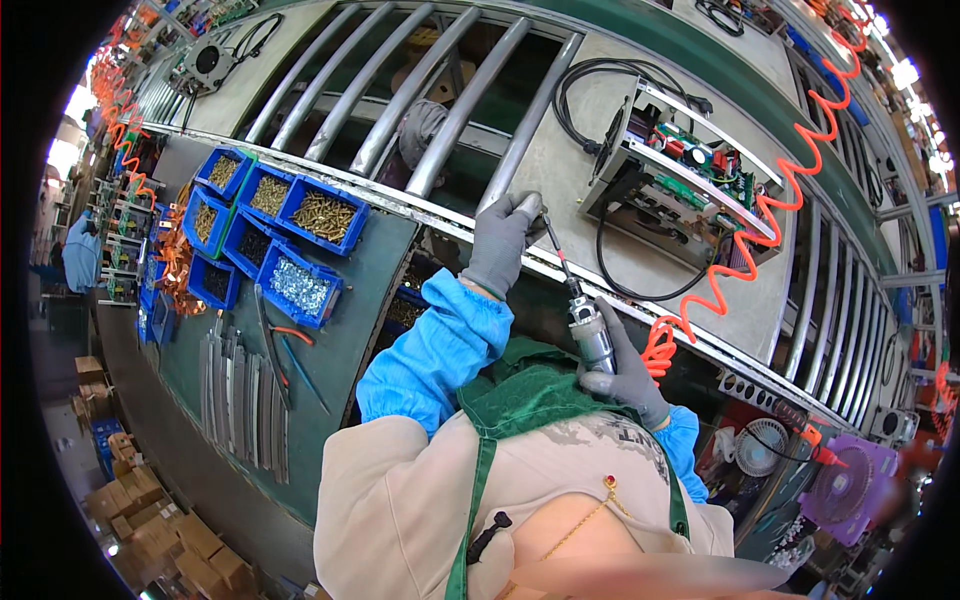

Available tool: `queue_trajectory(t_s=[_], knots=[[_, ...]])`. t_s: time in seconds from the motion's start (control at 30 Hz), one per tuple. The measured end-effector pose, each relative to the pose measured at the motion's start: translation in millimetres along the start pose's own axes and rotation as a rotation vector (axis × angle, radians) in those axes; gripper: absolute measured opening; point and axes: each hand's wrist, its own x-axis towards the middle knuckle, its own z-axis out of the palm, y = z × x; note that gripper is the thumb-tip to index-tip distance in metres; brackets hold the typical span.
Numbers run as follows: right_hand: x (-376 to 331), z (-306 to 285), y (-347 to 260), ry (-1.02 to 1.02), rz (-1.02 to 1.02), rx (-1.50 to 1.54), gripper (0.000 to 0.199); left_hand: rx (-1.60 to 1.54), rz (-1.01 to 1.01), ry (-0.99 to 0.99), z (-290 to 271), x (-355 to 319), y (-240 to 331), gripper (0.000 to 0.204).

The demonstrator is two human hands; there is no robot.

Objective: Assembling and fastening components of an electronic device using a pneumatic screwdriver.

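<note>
Over on our left we've got a heap of copper-coloured parts (172,255), then blue bins (298,315) full of little fasteners, some brassy, some black, some silvery, with flat metal strips (235,400) lying below them on the green bench. Next is our left hand (497,248) in a grey glove, fingers drawn in narrow by the tip of the driver bit, and we can't tell if they're pinching anything. The silver driver (592,335) sits between our hands, tilted up and left, with our right hand (632,375) wrapped round its body. Further right we see an open chassis (690,165) with circuit boards, well apart from the bit, then an orange coiled hose (737,270) and a purple fan (850,485)
</note>
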Motion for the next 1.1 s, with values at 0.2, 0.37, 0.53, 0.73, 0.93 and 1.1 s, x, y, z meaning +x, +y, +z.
queue_trajectory(t_s=[0.2, 0.37, 0.53, 0.73, 0.93, 1.1], knots=[[3, 0, -2, -0.023, 0.036, 0.022, 0.105, 0.067, 0.014, -0.02, -5, 4, 3, 0.02], [5, 5, -8, -0.021, 0.029, 0.04, 0.104, 0.088, 0.075, -0.072, -11, 4, 8, 0.022], [9, 3, -10, -0.056, 0.083, 0.052, 0.105, 0.008, 0.117, -0.114, -18, 4, 7, 0.022], [12, 2, -10, -0.096, 0.156, 0.267, 0.105, -0.049, 0.159, -0.145, -27, 4, 9, 0.022], [22, 7, -18, -0.123, 0.176, 0.042, 0.108, -0.282, 0.063, -0.196, -26, 1, 11, 0.025], [38, 23, -17, -0.062, 0.129, 0.086, 0.082, -0.674, -0.131, -0.264, -27, 17, 10, 0.02]])
